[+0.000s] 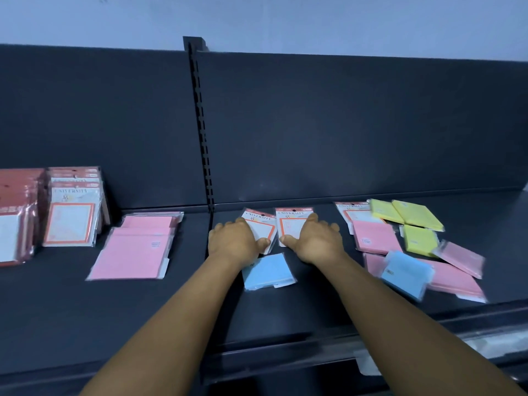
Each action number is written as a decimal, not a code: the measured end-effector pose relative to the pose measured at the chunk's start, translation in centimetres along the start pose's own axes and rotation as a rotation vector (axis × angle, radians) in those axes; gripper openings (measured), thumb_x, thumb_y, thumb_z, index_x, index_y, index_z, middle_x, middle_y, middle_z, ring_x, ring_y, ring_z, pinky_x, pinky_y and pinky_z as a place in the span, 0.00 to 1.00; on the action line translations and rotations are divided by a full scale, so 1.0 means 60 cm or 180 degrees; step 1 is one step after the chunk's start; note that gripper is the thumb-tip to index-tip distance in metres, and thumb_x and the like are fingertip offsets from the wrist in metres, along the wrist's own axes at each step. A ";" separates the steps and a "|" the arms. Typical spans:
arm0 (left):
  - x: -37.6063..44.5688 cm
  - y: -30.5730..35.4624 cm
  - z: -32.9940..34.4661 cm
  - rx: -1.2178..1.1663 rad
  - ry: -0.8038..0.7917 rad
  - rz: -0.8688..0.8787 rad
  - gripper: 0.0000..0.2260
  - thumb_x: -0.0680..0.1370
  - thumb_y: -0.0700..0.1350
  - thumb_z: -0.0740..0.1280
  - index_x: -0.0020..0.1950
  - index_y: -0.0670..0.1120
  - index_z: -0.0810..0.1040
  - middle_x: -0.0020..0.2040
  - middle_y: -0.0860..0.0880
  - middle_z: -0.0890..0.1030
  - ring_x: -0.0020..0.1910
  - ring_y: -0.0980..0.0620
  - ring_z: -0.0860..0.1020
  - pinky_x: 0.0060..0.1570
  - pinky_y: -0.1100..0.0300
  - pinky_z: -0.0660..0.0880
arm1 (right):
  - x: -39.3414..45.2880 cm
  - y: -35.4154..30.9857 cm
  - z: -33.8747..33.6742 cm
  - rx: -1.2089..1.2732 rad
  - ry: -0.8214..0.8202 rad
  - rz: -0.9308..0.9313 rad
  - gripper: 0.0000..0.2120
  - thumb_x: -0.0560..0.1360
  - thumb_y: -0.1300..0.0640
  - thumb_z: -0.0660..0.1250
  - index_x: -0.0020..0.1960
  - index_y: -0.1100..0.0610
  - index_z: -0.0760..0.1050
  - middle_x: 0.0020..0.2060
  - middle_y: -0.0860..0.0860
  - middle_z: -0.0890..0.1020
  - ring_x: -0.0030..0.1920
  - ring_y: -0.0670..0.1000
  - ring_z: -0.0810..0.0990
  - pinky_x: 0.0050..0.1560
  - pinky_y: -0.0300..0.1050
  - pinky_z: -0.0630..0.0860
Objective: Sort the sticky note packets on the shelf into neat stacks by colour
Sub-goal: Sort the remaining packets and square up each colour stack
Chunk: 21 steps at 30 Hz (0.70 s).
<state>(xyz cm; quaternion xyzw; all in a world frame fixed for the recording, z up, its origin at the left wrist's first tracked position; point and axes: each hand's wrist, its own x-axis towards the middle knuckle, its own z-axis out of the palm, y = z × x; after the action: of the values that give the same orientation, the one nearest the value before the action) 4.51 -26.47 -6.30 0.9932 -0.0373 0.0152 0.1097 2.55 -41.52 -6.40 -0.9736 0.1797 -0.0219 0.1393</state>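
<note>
Hands (274,241) flat on two glossy rectangular white packets (278,225)

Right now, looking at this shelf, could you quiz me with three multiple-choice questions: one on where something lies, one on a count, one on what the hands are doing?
1. Where does the neat pink stack lie?
A. Left of both hands
B. Right of both hands
C. Behind the yellow packets

2. How many yellow packets show?
A. One
B. Three
C. Six

3. What do the left hand and right hand do?
A. Hang idle
B. Each rests on a white orange-bordered packet
C. Share one blue packet

Answers: 1 A, it lies beside the upright packs; 2 B, three lie clustered; 3 B, one packet under each hand.
</note>
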 end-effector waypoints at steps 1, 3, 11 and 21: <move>0.001 0.002 -0.003 -0.0103 0.0003 -0.0048 0.31 0.73 0.64 0.64 0.67 0.44 0.67 0.65 0.44 0.74 0.66 0.43 0.68 0.62 0.53 0.66 | 0.002 -0.004 -0.002 0.0093 -0.0014 0.0053 0.42 0.72 0.36 0.66 0.72 0.63 0.57 0.67 0.58 0.70 0.67 0.61 0.65 0.64 0.50 0.65; 0.003 0.004 -0.010 -0.0365 -0.0008 -0.0177 0.33 0.71 0.62 0.69 0.67 0.43 0.67 0.65 0.44 0.73 0.66 0.43 0.67 0.62 0.54 0.67 | 0.008 -0.011 -0.010 0.0342 -0.0100 0.0193 0.42 0.70 0.40 0.71 0.72 0.62 0.58 0.67 0.57 0.69 0.68 0.61 0.64 0.64 0.49 0.65; 0.005 0.010 -0.033 -0.0971 -0.0033 -0.0322 0.28 0.69 0.52 0.76 0.62 0.43 0.69 0.63 0.43 0.67 0.53 0.45 0.76 0.49 0.58 0.71 | 0.039 -0.007 -0.028 0.0597 -0.0321 0.0619 0.43 0.65 0.44 0.76 0.70 0.61 0.60 0.67 0.58 0.69 0.67 0.60 0.67 0.63 0.50 0.68; -0.002 -0.004 -0.024 -0.1453 0.0489 -0.0280 0.20 0.76 0.40 0.67 0.66 0.41 0.66 0.64 0.42 0.71 0.60 0.43 0.74 0.53 0.53 0.71 | 0.043 -0.007 -0.029 0.1209 -0.0279 0.0280 0.16 0.70 0.52 0.73 0.52 0.60 0.78 0.49 0.53 0.80 0.53 0.56 0.80 0.48 0.44 0.76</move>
<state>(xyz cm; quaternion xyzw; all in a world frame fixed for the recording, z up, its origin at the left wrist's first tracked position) 4.35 -25.88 -4.93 0.9393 0.0120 0.0771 0.3342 4.93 -42.54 -4.61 -0.9210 0.2084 -0.0070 0.3289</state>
